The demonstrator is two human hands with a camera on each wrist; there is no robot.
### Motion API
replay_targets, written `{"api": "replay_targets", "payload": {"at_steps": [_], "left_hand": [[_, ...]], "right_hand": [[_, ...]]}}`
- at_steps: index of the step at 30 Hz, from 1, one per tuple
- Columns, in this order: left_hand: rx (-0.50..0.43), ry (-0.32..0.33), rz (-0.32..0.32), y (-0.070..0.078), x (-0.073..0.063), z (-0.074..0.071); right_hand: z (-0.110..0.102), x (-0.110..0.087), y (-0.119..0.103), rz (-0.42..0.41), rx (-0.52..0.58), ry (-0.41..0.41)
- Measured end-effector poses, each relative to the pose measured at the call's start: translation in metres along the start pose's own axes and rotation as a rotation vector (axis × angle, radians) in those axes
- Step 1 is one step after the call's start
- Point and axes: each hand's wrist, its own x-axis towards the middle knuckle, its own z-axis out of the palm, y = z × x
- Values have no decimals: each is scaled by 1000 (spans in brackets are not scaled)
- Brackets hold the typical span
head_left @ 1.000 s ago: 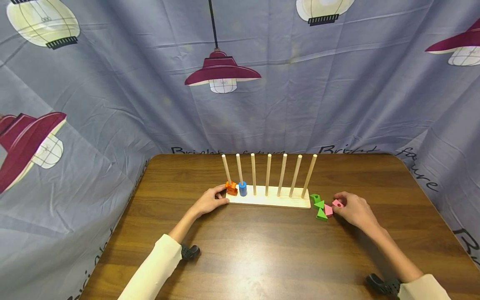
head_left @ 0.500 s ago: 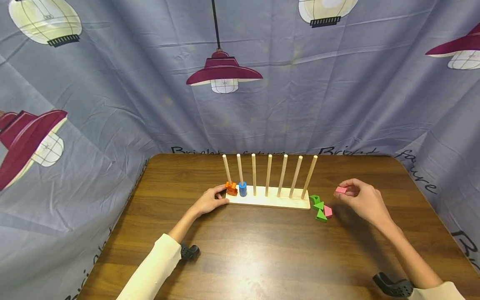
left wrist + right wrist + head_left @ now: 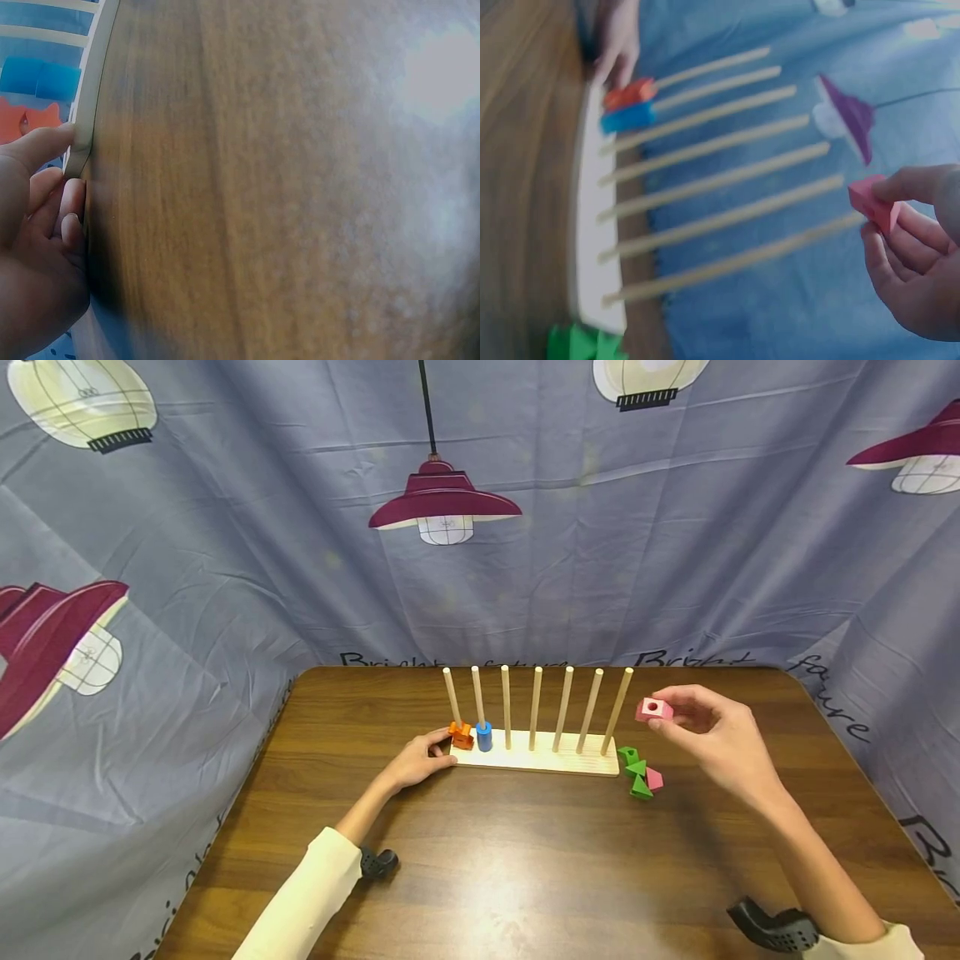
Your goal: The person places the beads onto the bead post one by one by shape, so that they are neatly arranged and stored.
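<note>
A pale wooden peg board (image 3: 540, 762) carries a row of several upright dowels. My left hand (image 3: 414, 762) holds its left end, thumb (image 3: 52, 142) at the front edge and fingers around the corner. Beside that hand, orange blocks (image 3: 461, 737) sit on the leftmost dowel and blue blocks (image 3: 484, 739) on the one next to it. My right hand (image 3: 723, 743) pinches a pink block (image 3: 654, 709) between thumb and fingers, raised above the table right of the last dowel. A round hole shows in the block's upper face. In the right wrist view the pink block (image 3: 874, 202) is near the nearest dowel's tip.
Green blocks (image 3: 639, 787) and another pink block (image 3: 654, 779) lie on the brown table (image 3: 480, 868) off the board's right end. A grey-blue curtain (image 3: 525, 593) with printed lamps hangs behind the table.
My right hand has lifted the pink block off the table beside the other blocks, then moved it up and left toward the last dowel. The left hand stays on the board.
</note>
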Motion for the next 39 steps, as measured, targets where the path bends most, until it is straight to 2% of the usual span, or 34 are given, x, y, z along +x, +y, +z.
{"api": "replay_targets", "payload": {"at_steps": [3,8,15,22,26,30,34,39], "left_hand": [[-6,-2,-8,0,0,-2],[2,-2,-15,0,0,-3],[12,1,-5,1,2,-2],[30,5,8,0,3,-2],[36,4,11,0,2,-3],[31,9,19,0,1,-1],[33,14,13,0,1,0],[42,16,11,2,0,1]], "right_hand": [[12,10,-13,-3,115,-12],[40,30,-28,-25,231,-32],[78,57,-39,-25,333,-68],[105,72,-43,-46,396,-73],[118,77,-46,-98,355,-60],[128,83,-46,-131,253,-33],[135,87,-43,-97,126,-15],[144,85,-33,-33,27,-4]]}}
